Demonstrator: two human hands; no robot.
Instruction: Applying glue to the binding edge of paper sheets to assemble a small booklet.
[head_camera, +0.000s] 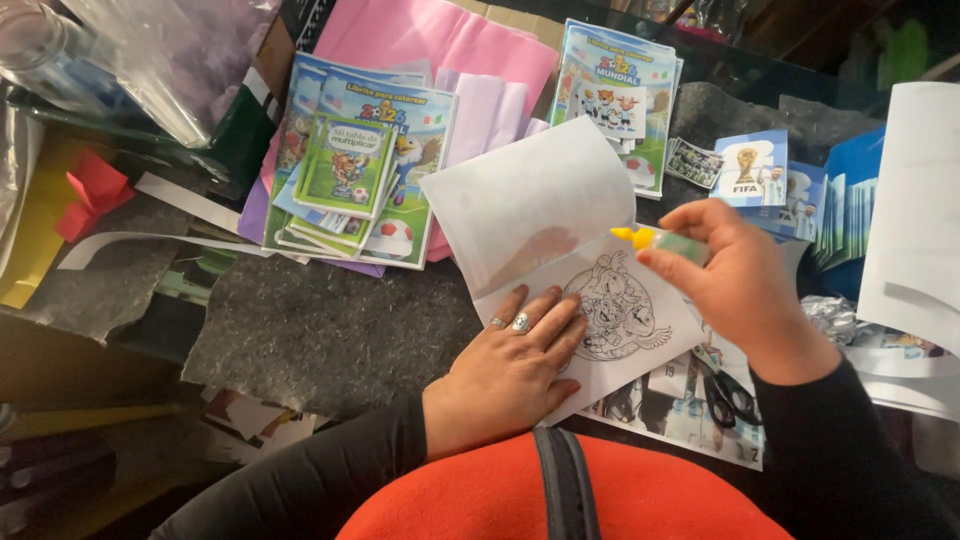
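The table (300, 330) is crowded, its grey felt bare only in a patch left of the hands. Across the back lie pink sheets (420, 35) and a fanned stack of colouring booklets (350, 170), with one more booklet (615, 90) set apart further right. A white sheet (920, 200) hangs over the right edge, and blue cards (840, 200) stand in a row beside it.

At the near middle lies an open booklet (580, 300), its long axis running from near left to far right. Its upper leaf (530, 200) lifts up off the fold; the lower page shows a line drawing (615, 315) of cartoon figures.

The left hand (510, 370) lies flat, fingers spread, pressing the lower page's near corner. The right hand (740, 280) pinches a small glue bottle (665, 242) just above the page, lying nearly level, its yellow tip pointing left toward the fold.

Scissors (725, 395) lie on printed photos below the right wrist, close to the booklet's edge. Open room lies mostly leftward over the felt.
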